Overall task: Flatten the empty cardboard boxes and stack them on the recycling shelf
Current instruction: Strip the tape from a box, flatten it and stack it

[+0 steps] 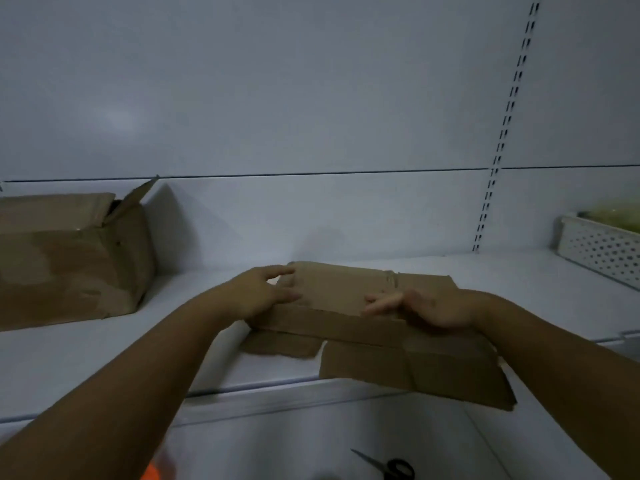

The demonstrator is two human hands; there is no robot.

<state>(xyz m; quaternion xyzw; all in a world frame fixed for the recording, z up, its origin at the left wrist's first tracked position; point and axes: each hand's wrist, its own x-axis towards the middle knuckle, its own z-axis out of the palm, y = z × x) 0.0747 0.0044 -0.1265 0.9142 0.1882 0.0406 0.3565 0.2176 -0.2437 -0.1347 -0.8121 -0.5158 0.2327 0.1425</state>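
A flattened brown cardboard box (374,344) lies on the white shelf (104,362), its near flaps hanging past the shelf's front edge. My left hand (263,292) rests on its left end with fingers stretched out over the far panel. On the right part of the box lies my right hand (426,306), fingers straight and pointing left. An unflattened cardboard box (69,258) with a raised flap stands at the left of the same shelf.
A white perforated basket (602,251) with something pale green in it sits at the shelf's right end. A slotted upright rail (502,133) runs up the back panel. Black-handled scissors (391,467) lie on a lower surface below.
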